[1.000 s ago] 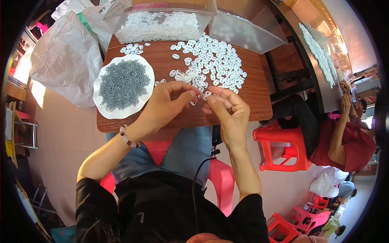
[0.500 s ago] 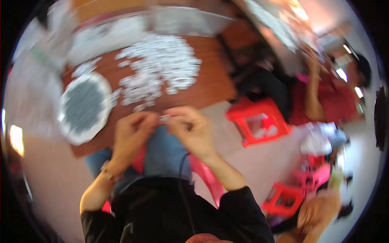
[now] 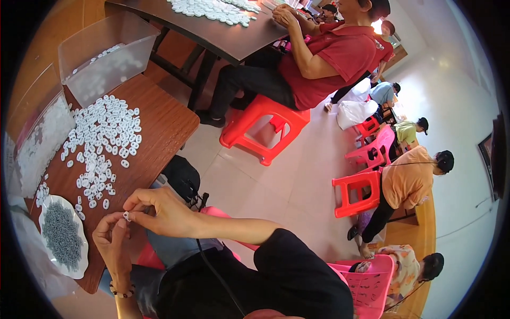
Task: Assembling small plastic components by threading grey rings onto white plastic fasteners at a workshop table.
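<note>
A small white plastic piece with holes (image 3: pixel 126 216) is pinched at the fingertips where my two hands meet, over the near edge of the brown table (image 3: pixel 170 125). My left hand (image 3: pixel 112 239) is closed on it from the left, thumb against fingers. Coming in from the right, my right hand (image 3: pixel 162 212) pinches the same piece; whether a screw sits in it is too small to tell. Just beyond lies a spread of white oval two-holed pieces (image 3: pixel 109 125). Left of my left hand stands a white scalloped plate (image 3: pixel 82 260) holding grey screws (image 3: pixel 61 236).
A clear plastic bin (image 3: pixel 109 74) with white pieces stands at the table's far end, beside a bag of white pieces (image 3: pixel 45 138). A person in red (image 3: pixel 329 56) sits on a red stool (image 3: pixel 265 127) at another table. More people and stools (image 3: pixel 358 194) are at right.
My view has swung to the right, so table and hands now appear further left and the people at right show clearly. Both hands still hold the small piece together.
</note>
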Tool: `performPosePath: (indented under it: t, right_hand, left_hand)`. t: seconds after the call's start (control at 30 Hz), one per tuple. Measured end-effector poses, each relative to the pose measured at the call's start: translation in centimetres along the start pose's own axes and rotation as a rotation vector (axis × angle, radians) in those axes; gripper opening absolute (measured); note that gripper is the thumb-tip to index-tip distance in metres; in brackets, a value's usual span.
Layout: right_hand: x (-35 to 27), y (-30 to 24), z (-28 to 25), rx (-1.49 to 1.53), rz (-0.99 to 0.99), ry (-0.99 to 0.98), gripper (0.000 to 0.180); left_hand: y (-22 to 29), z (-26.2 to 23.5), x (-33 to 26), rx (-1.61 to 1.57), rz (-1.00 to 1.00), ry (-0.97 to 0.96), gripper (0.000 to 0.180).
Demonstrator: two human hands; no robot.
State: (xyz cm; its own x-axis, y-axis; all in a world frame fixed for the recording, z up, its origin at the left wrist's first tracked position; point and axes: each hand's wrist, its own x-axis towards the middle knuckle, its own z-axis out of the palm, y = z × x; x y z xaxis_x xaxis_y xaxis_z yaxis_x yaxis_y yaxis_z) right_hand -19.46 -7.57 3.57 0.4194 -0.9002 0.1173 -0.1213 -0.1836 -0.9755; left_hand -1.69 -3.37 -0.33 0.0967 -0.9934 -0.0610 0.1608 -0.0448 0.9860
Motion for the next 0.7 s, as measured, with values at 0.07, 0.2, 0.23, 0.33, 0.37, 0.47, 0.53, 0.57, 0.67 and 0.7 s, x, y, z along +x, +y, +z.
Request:
performPosePath:
  t: [0.07, 0.2, 0.23, 0.33, 0.37, 0.47, 0.53, 0.57, 0.67, 0.7]
  right_hand:
    - [0.2, 0.2, 0.4, 0.007, -0.014, -0.019, 0.013]
    - [0.5, 0.4, 1.2, 0.080, -0.041, -0.003, 0.011]
    - [0.5, 0.3, 1.4, 0.081, -0.034, -0.017, 0.011]
    - [0.4, 0.2, 0.8, 0.042, 0.002, -0.084, 0.012]
    - [0.3, 0.4, 0.7, 0.043, 0.002, -0.078, 0.012]
    - [0.2, 0.5, 0.8, 0.031, -0.001, -0.076, 0.013]
    - [0.2, 0.6, 1.0, 0.060, -0.013, -0.039, 0.014]
    - [0.2, 0.7, 1.1, 0.060, -0.013, -0.039, 0.014]
    - [0.2, 1.2, 1.2, 0.073, -0.041, -0.051, 0.016]
    - [0.3, 1.4, 1.3, 0.086, -0.044, -0.052, 0.016]
  left_hand:
    - [-0.1, -0.3, 0.1, -0.028, -0.012, 0.021, 0.018]
    - [-0.2, -1.0, 0.1, -0.013, -0.032, 0.036, 0.015]
    - [-0.3, -1.1, 0.0, -0.024, -0.030, 0.044, 0.016]
    - [-0.7, -1.2, 0.0, -0.018, -0.041, 0.047, 0.016]
    - [-0.8, -1.0, 0.1, -0.015, -0.042, 0.042, 0.016]
    - [-0.8, -1.1, 0.0, -0.023, -0.052, 0.063, 0.016]
    - [-0.6, -1.0, -0.1, -0.040, -0.035, 0.068, 0.015]
    - [-0.7, -1.0, -0.1, -0.041, -0.035, 0.068, 0.015]
    - [-0.6, -1.0, -0.1, -0.023, -0.031, 0.068, 0.015]
    - [-0.5, -0.8, -0.1, -0.023, -0.027, 0.068, 0.015]
